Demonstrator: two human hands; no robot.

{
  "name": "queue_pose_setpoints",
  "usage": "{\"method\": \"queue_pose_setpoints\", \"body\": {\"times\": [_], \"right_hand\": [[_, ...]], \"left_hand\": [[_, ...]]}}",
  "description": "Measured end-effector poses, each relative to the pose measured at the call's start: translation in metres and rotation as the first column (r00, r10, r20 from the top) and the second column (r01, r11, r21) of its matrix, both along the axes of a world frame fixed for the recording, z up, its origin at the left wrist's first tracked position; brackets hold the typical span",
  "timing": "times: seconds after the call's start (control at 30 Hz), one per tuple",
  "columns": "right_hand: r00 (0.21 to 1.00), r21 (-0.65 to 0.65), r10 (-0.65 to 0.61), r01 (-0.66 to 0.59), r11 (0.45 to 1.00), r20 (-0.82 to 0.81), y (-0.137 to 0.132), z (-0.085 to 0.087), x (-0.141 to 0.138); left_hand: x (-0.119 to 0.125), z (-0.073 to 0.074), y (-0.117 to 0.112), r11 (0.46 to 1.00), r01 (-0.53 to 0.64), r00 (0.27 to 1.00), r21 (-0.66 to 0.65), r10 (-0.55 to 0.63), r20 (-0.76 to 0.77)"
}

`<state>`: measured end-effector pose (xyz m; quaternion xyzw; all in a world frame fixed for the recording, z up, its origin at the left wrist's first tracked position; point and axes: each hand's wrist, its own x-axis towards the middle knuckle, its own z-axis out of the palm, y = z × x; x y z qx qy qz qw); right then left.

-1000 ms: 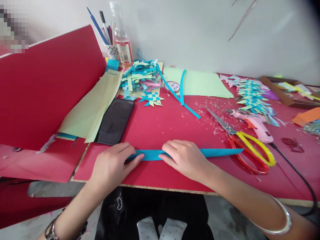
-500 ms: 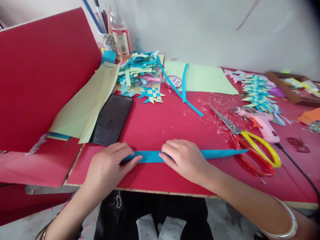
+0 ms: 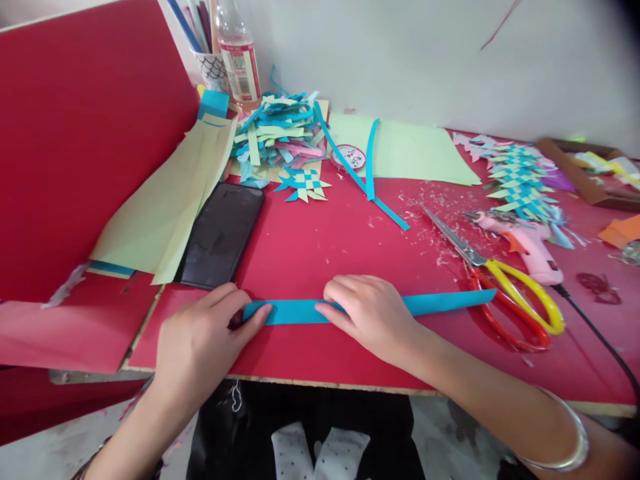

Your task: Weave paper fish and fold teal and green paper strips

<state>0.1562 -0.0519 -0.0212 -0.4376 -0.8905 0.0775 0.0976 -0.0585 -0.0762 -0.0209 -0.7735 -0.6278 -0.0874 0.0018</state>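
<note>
A long blue paper strip (image 3: 295, 312) lies across the front of the red table, its right end tapering near the scissors. My left hand (image 3: 210, 327) pinches its left end between thumb and fingers. Over the middle of the strip, my right hand (image 3: 373, 317) grips it with the thumb at the near edge and the fingers curled above. The scissors (image 3: 493, 280), with one yellow and one red handle, lie to the right, blades pointing away. A black phone (image 3: 220, 233) rests just beyond my left hand.
Pale green sheets (image 3: 160, 193) lean by a red board (image 3: 90, 147). Behind are a heap of paper strips (image 3: 280, 130), a bottle (image 3: 240, 67) and a woven paper piece (image 3: 303, 183). A pink glue gun (image 3: 525, 243) with a cord and a brown box (image 3: 575, 177) are at right.
My left hand has slid a little to the left along the strip, to its end. My right hand stays nearly in place, and the strip's right end has turned slightly.
</note>
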Motion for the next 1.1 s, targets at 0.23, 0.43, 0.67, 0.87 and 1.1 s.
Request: {"method": "queue_pose_setpoints", "body": {"times": [0.23, 0.43, 0.67, 0.87, 1.1], "right_hand": [[1.0, 0.031, 0.002, -0.002, 1.0, 0.021, 0.0, 0.001, -0.002], [1.0, 0.038, 0.004, -0.004, 0.999, 0.013, 0.0, 0.001, -0.002], [1.0, 0.06, 0.012, -0.014, 0.998, 0.025, -0.001, 0.001, -0.003], [0.999, 0.068, 0.008, -0.012, 0.998, 0.048, -0.001, 0.001, -0.004], [0.999, 0.073, 0.011, -0.015, 0.997, 0.052, -0.002, 0.001, -0.005]], "left_hand": [[0.001, 0.002, -0.002, 1.0, -0.001, 0.996, 0.019, 0.003, -0.087], [0.0, 0.004, -0.004, 0.999, -0.039, 0.997, -0.016, 0.038, -0.068], [-0.001, 0.004, -0.004, 0.894, 0.438, 0.897, 0.093, -0.441, 0.016], [0.014, 0.002, -0.018, 0.816, 0.578, 0.815, 0.006, -0.577, -0.051], [0.041, -0.007, -0.042, 0.909, 0.392, 0.92, 0.144, -0.384, -0.08]]}}
